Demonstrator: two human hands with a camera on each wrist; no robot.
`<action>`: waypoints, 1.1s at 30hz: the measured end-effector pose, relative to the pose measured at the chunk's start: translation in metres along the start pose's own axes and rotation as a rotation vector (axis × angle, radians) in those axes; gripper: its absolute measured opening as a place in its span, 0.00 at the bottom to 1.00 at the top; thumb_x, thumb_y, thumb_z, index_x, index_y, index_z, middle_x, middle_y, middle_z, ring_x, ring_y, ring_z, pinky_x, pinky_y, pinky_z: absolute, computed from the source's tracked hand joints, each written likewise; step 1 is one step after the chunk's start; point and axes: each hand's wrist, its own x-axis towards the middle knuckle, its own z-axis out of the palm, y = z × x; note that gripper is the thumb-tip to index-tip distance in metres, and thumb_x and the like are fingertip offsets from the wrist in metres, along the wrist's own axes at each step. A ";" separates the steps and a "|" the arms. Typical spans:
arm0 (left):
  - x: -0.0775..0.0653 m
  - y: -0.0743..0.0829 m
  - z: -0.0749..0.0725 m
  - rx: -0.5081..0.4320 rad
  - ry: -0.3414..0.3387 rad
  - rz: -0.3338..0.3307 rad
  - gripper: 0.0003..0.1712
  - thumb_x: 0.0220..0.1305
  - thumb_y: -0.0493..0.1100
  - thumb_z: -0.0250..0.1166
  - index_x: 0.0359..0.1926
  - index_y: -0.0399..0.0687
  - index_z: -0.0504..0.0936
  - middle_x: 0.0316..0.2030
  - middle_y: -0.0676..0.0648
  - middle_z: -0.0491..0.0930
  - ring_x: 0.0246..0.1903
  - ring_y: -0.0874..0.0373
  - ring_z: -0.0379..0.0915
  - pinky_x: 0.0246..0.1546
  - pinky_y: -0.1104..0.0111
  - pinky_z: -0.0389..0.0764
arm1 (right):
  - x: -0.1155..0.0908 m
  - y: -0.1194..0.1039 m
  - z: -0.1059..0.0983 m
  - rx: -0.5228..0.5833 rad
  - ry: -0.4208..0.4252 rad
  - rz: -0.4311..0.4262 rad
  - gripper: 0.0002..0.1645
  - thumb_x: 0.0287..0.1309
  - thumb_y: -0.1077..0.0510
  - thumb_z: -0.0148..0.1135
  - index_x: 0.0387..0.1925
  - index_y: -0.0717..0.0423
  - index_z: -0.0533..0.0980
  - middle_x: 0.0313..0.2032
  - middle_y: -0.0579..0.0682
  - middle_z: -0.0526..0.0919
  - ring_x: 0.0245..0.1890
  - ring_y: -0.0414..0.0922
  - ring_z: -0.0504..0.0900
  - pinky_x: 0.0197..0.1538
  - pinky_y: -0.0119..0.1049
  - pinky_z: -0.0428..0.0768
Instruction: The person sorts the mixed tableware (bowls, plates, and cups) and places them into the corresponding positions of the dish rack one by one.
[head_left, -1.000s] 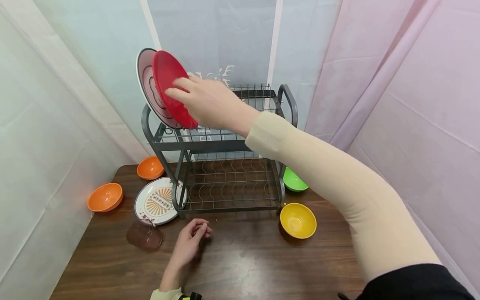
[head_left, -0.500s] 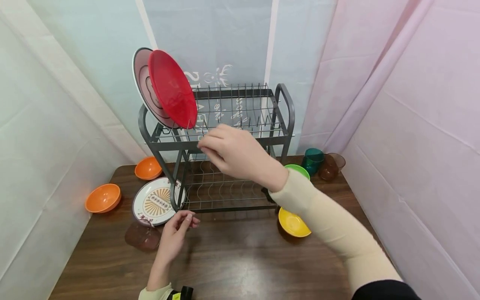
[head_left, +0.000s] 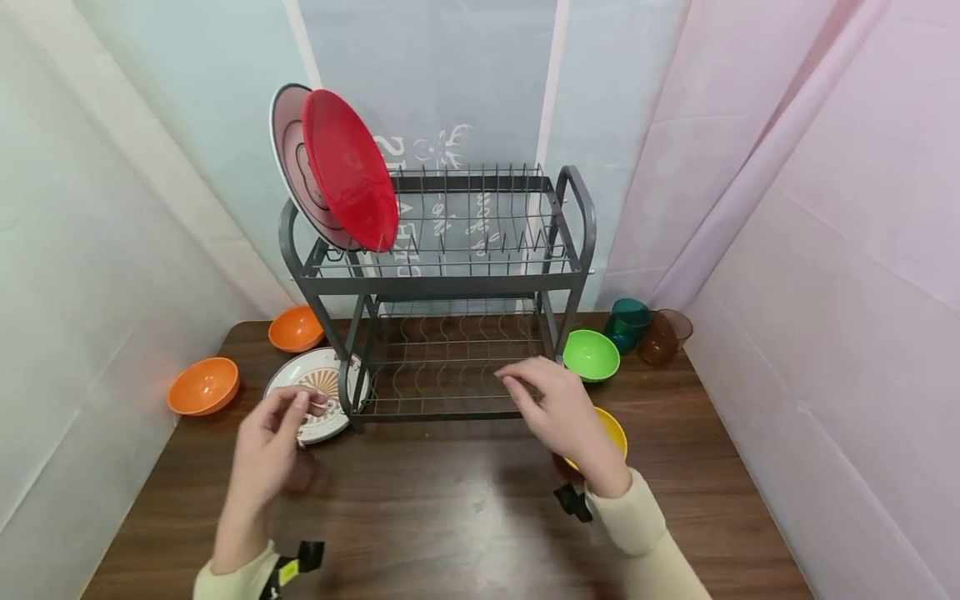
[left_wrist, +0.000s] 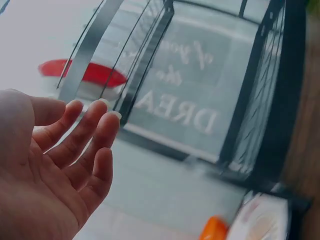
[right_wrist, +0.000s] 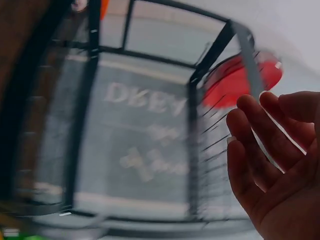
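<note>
My left hand (head_left: 262,446) hovers over the near edge of a white plate with a sunburst pattern (head_left: 317,367), fingers loosely bent and holding nothing. A purplish glass behind this hand is mostly hidden. My right hand (head_left: 558,408) floats in front of the lower tier of a dark metal dish rack (head_left: 442,287), fingers relaxed around nothing. Its wrist partly covers a yellow bowl (head_left: 613,437). On the rack's upper tier, at the left end, a red plate (head_left: 352,171) leans beside a pink plate with a dark rim (head_left: 288,137). Both wrist views show bare, half-curled fingers.
Two orange bowls (head_left: 204,387) sit at the table's left. Right of the rack are a green bowl (head_left: 592,356), a teal glass (head_left: 627,325) and a brown glass (head_left: 664,337). Fabric curtains (head_left: 817,292) enclose the table on the sides and back.
My right hand has come away from the red plate, down and right to the front of the rack. My left hand has moved left, toward the white plate and the glass.
</note>
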 end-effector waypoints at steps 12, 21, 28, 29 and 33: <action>0.021 -0.010 -0.067 0.469 -0.022 -0.012 0.14 0.75 0.43 0.56 0.51 0.38 0.80 0.37 0.45 0.83 0.34 0.74 0.74 0.34 0.83 0.72 | -0.068 0.042 0.007 0.140 0.079 0.324 0.05 0.66 0.60 0.64 0.40 0.52 0.85 0.36 0.41 0.87 0.35 0.37 0.83 0.41 0.35 0.82; 0.027 -0.066 -0.102 0.446 -0.124 -0.177 0.19 0.78 0.46 0.52 0.53 0.32 0.76 0.37 0.43 0.84 0.33 0.72 0.77 0.35 0.83 0.75 | -0.093 0.060 -0.002 0.115 0.124 0.403 0.05 0.66 0.62 0.64 0.40 0.56 0.85 0.35 0.42 0.87 0.35 0.40 0.83 0.42 0.28 0.81; 0.032 -0.103 -0.104 0.429 -0.203 -0.452 0.32 0.78 0.57 0.46 0.62 0.32 0.70 0.50 0.34 0.78 0.38 0.66 0.76 0.37 0.77 0.75 | -0.105 0.067 0.000 0.104 0.117 0.444 0.05 0.66 0.62 0.64 0.40 0.56 0.85 0.34 0.42 0.87 0.35 0.40 0.83 0.41 0.30 0.82; 0.034 -0.108 -0.104 0.427 -0.207 -0.476 0.33 0.78 0.58 0.45 0.63 0.33 0.69 0.52 0.34 0.77 0.40 0.62 0.76 0.39 0.74 0.75 | -0.106 0.067 0.000 0.101 0.118 0.445 0.05 0.66 0.62 0.64 0.40 0.56 0.85 0.34 0.42 0.87 0.35 0.40 0.83 0.41 0.30 0.82; 0.041 -0.126 -0.106 0.428 -0.229 -0.572 0.37 0.78 0.60 0.43 0.66 0.30 0.64 0.58 0.29 0.71 0.51 0.43 0.73 0.50 0.54 0.76 | -0.108 0.070 -0.001 0.084 0.122 0.453 0.06 0.65 0.63 0.64 0.40 0.58 0.84 0.34 0.42 0.87 0.35 0.41 0.83 0.41 0.29 0.81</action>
